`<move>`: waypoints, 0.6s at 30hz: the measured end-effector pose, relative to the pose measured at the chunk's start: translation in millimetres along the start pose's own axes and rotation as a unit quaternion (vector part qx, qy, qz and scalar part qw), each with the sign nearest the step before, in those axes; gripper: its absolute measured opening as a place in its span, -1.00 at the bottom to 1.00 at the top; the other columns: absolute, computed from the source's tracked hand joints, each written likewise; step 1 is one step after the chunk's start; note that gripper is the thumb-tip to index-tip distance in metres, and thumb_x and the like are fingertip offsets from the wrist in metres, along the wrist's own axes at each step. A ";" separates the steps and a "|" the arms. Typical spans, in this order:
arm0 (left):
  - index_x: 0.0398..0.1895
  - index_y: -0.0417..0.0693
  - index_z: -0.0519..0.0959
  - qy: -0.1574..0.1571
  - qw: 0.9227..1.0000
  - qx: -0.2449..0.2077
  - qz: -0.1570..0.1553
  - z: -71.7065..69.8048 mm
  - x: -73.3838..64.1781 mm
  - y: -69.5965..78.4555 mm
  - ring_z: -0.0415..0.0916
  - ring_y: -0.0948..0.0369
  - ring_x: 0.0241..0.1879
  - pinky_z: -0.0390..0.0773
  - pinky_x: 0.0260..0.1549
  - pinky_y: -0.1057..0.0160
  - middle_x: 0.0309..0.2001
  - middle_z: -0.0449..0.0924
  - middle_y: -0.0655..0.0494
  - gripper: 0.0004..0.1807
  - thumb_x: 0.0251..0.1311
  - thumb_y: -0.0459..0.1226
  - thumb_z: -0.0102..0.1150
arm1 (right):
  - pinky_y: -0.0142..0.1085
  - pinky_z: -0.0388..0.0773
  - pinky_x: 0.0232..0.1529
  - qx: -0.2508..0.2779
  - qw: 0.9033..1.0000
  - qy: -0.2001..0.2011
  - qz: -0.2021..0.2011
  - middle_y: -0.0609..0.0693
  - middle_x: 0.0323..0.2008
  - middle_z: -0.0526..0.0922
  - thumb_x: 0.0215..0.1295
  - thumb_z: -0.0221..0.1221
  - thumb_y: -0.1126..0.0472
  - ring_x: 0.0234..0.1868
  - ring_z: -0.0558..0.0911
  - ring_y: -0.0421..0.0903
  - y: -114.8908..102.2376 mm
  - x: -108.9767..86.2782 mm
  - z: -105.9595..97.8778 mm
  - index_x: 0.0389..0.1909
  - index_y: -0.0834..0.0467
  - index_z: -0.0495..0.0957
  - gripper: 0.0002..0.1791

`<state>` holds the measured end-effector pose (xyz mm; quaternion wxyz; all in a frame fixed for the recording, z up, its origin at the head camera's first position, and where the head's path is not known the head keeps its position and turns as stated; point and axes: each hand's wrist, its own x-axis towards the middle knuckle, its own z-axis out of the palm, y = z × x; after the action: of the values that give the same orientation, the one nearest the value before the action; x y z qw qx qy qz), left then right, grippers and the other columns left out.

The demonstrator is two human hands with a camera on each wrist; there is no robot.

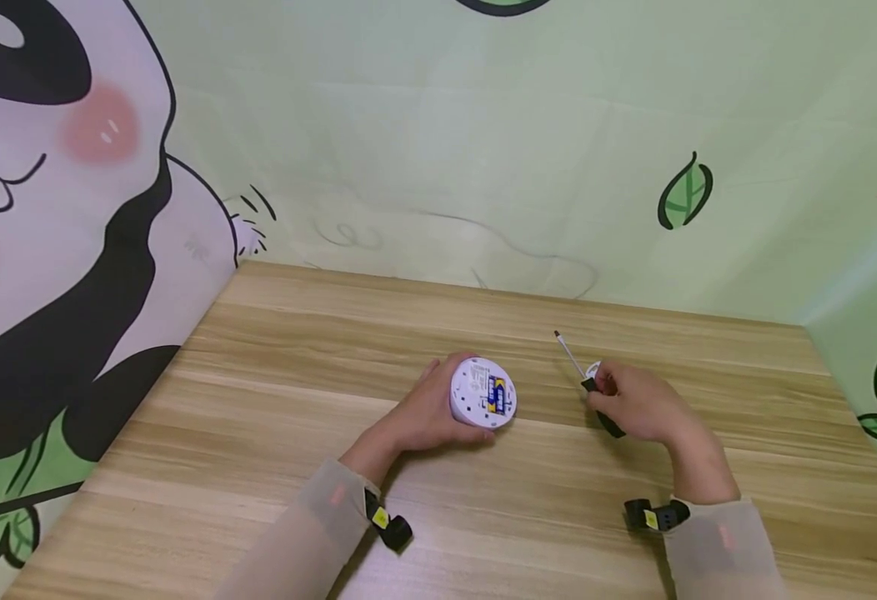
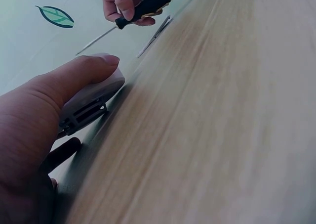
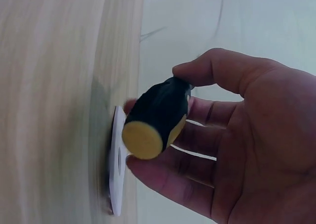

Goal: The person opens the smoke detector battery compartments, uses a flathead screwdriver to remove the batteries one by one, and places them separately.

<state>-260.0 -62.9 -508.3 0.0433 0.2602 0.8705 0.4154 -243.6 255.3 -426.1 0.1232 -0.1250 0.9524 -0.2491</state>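
My left hand (image 1: 427, 412) grips a round white smoke detector (image 1: 473, 398) by its side, with its flat back turned up towards the head view. Two blue-and-yellow batteries (image 1: 496, 395) sit side by side in that back. Dark slots show along the detector's side in the left wrist view. To the right, my right hand (image 1: 644, 406) holds a screwdriver (image 3: 157, 116) between thumb and fingers. Its black handle ends in yellow, and the thin metal shaft points away and to the left. Below these fingers lies a thin white plate (image 3: 116, 164), mostly hidden by the hand in the head view.
A wood-grain table (image 1: 296, 333) lies under both hands. Behind it rises a pale green wall (image 1: 446, 150) with leaf drawings and a large panda (image 1: 131, 225) at the left. Each wrist wears a small black camera (image 1: 396, 532) over a beige sleeve (image 1: 299, 533).
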 end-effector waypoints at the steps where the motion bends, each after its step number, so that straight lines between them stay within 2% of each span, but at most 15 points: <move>1: 0.53 0.01 0.18 0.001 1.000 -0.002 -0.003 0.0 0.0 0.0 0.43 0.15 0.37 -0.19 0.64 0.00 0.34 0.48 0.10 0.24 -0.25 0.06 0.70 | -0.27 0.35 -0.44 0.001 1.000 0.000 0.002 -0.02 -0.42 0.54 0.45 0.16 0.13 -0.46 0.43 -0.11 -0.8 -0.3 -0.6 -0.20 0.17 0.48 -0.83; 5: 0.54 0.05 0.16 0.004 1.000 -0.002 -0.014 0.0 0.2 -0.2 0.41 0.15 0.38 -0.14 0.64 0.04 0.35 0.47 0.12 0.25 -0.24 0.07 0.70 | -0.29 0.36 -0.47 0.010 1.000 0.008 -0.002 -0.02 -0.42 0.56 0.46 0.14 0.15 -0.48 0.44 -0.12 -4.1 -1.5 -2.8 -0.15 0.20 0.49 -0.83; 12: 0.54 0.07 0.18 0.013 0.999 -0.017 -0.024 -0.9 -1.1 1.1 0.41 0.10 0.31 0.35 0.43 -0.01 0.32 0.46 0.08 0.26 -0.28 0.04 0.72 | -0.30 0.35 -0.47 0.026 0.999 0.030 -0.022 -0.04 -0.41 0.61 0.47 0.15 0.19 -0.49 0.43 -0.14 -9.2 -4.6 -6.8 -0.12 0.22 0.52 -0.84; 18: 0.54 0.04 0.16 0.022 0.999 -0.037 -0.025 -1.4 -0.7 1.9 0.44 0.09 0.31 0.36 0.44 -0.01 0.32 0.44 0.04 0.26 -0.27 0.00 0.72 | -0.31 0.36 -0.46 0.028 0.998 0.038 -0.035 -0.05 -0.44 0.59 0.50 0.11 0.23 -0.48 0.45 -0.13 -13.2 -8.7 -10.6 -0.07 0.23 0.52 -0.85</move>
<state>-259.0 -63.2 -506.1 0.0445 0.2273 0.8618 0.4512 -236.3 251.4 -409.0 0.0814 -0.1451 0.9441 -0.2846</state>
